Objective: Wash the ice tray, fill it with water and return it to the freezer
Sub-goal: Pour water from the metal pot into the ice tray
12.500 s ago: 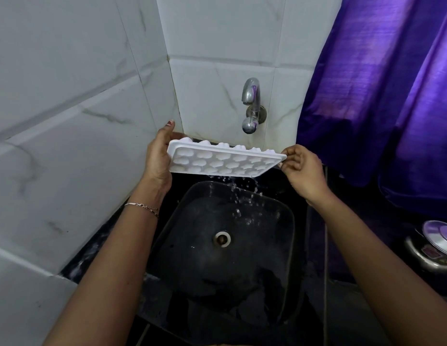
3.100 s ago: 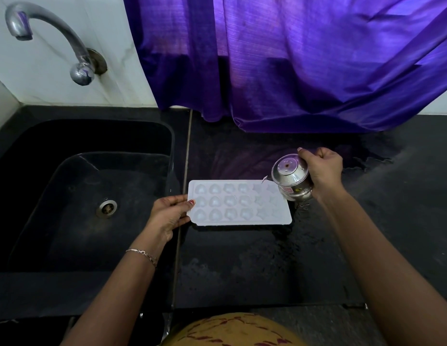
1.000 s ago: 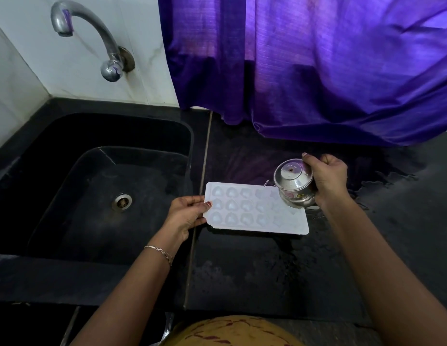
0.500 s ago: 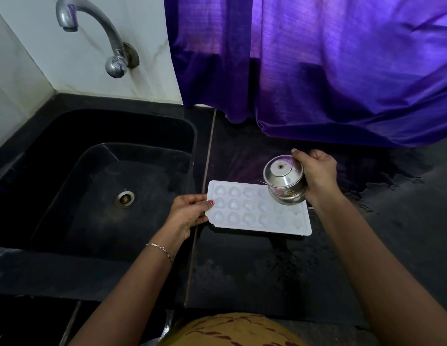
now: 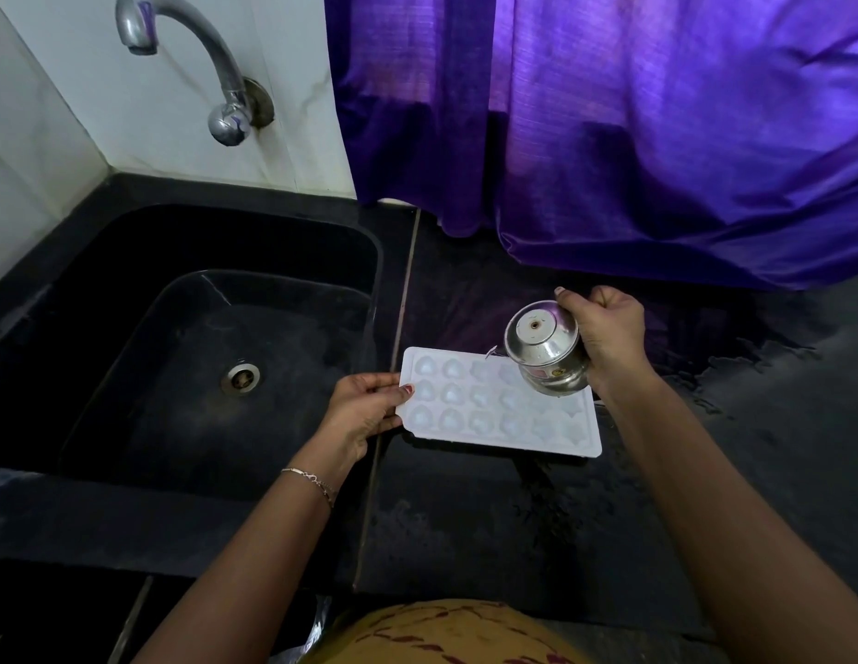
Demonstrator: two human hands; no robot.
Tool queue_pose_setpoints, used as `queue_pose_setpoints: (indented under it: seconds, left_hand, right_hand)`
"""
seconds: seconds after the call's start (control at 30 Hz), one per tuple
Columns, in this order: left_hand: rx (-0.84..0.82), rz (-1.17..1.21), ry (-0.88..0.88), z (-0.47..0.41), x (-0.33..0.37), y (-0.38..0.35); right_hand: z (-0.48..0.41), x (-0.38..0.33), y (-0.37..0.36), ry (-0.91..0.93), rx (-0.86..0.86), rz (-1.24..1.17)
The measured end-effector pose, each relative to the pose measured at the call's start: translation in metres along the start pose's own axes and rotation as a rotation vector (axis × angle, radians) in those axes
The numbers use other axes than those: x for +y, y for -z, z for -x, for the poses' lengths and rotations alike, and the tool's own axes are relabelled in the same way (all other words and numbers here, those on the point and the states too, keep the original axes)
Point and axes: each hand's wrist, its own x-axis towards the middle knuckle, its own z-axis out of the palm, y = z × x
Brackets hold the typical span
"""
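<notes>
The white ice tray (image 5: 484,414) lies flat on the black counter just right of the sink, its heart-shaped cells facing up. My left hand (image 5: 364,409) grips the tray's left edge with thumb on top. My right hand (image 5: 606,333) holds a small steel pot (image 5: 544,347) tipped toward the left above the tray's far right cells. A thin stream of water leaves the pot's rim onto the tray. The pot hides part of the tray's far right corner.
A black sink (image 5: 187,357) with a round drain (image 5: 240,377) is at the left, under a steel tap (image 5: 197,64) on the white tiled wall. A purple curtain (image 5: 633,136) hangs over the back of the wet black counter (image 5: 465,519).
The steel pot has shifted leftward along the tray and tilted further over it. My left hand has stayed on the tray's left edge.
</notes>
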Motion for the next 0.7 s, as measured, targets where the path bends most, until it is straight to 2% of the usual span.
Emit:
queue_pose_setpoints:
  seconds: [0.3, 0.53, 0.7]
  left_hand:
    - [-0.004, 0.001, 0.011, -0.002, -0.001, 0.000]
    - [-0.005, 0.005, 0.010, -0.002, -0.001, 0.000]
    - [0.004, 0.011, 0.013, -0.002, -0.001, 0.000]
  right_hand:
    - [-0.001, 0.002, 0.001, -0.006, -0.005, -0.015]
    - [-0.001, 0.000, -0.003, -0.088, -0.023, -0.153]
    - [0.000, -0.001, -0.013, -0.061, -0.050, -0.128]
